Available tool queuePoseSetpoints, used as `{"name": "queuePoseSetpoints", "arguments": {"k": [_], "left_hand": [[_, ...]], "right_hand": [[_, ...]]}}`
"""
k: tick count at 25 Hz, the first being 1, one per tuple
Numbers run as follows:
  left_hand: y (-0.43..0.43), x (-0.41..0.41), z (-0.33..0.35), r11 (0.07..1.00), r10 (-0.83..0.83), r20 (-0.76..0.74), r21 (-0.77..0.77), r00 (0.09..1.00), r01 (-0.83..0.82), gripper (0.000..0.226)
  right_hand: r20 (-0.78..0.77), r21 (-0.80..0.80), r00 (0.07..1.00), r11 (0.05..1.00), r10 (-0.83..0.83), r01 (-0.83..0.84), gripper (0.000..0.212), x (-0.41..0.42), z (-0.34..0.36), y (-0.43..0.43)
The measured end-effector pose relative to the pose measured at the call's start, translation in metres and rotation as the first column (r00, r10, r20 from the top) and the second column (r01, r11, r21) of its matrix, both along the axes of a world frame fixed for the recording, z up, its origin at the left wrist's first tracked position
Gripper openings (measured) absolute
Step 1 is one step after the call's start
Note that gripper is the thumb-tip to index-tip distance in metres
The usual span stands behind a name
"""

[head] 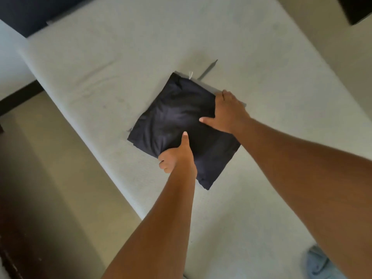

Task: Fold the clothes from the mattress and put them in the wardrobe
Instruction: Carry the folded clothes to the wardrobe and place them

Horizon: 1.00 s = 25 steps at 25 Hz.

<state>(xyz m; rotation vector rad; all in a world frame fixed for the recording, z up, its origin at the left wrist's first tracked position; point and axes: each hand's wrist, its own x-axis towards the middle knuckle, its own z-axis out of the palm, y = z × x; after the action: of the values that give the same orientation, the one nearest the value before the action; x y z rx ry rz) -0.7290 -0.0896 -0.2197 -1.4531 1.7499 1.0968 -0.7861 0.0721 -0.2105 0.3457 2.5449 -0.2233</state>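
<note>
A folded dark navy garment [173, 117] lies square on the pale mattress [100, 63], on top of a folded grey garment [209, 86] whose edge and drawstring show at the far side. My left hand [177, 154] grips the stack's near-left edge, thumb on top and fingers curled under. My right hand [227, 111] grips the right edge, thumb lying on the dark cloth and fingers wrapped over the side.
The mattress edge runs diagonally at the left, with beige floor [66, 158] beyond it. A dark object [30, 13] sits at the far left corner and another [354, 9] at top right. A light blue cloth [318, 262] lies at the bottom right.
</note>
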Motion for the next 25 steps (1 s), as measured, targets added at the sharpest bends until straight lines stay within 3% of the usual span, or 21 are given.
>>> {"name": "queuePoseSetpoints", "arguments": {"k": [3,6,10,13,16,19,25], "left_hand": [[-0.001,-0.001,-0.012,0.982,0.174,-0.018,0.080,0.985,-0.173,0.099],[-0.010,0.005,-0.023,0.893,0.369,-0.028,0.287,0.929,-0.347,0.082],[-0.027,0.012,-0.036,0.805,0.396,-0.071,0.507,0.915,-0.309,0.067],[-0.036,0.015,-0.042,0.766,0.358,-0.111,0.603,0.927,-0.223,0.068],[-0.050,0.019,-0.038,0.707,0.288,-0.136,0.698,0.948,-0.115,0.064],[-0.067,0.028,-0.025,0.680,0.208,-0.086,0.728,0.974,-0.081,0.052],[-0.100,0.063,0.024,0.695,0.042,-0.055,0.719,0.998,0.010,0.054]], "right_hand": [[0.055,-0.022,0.998,1.000,-0.014,0.015,0.122,-0.022,-0.024,0.003],[0.106,-0.037,0.993,0.998,-0.045,0.049,0.128,-0.037,-0.029,0.011],[0.248,-0.162,0.964,0.977,-0.097,0.140,0.135,-0.047,-0.033,0.026],[0.351,-0.292,0.925,0.922,-0.145,0.255,0.120,-0.046,-0.034,0.035],[0.489,-0.384,0.852,0.832,-0.186,0.401,0.100,-0.029,-0.026,0.045],[0.526,-0.429,0.813,0.748,-0.249,0.506,0.087,0.006,-0.020,0.049],[0.648,-0.505,0.634,0.385,-0.422,0.772,0.068,0.118,0.020,0.034]]}}
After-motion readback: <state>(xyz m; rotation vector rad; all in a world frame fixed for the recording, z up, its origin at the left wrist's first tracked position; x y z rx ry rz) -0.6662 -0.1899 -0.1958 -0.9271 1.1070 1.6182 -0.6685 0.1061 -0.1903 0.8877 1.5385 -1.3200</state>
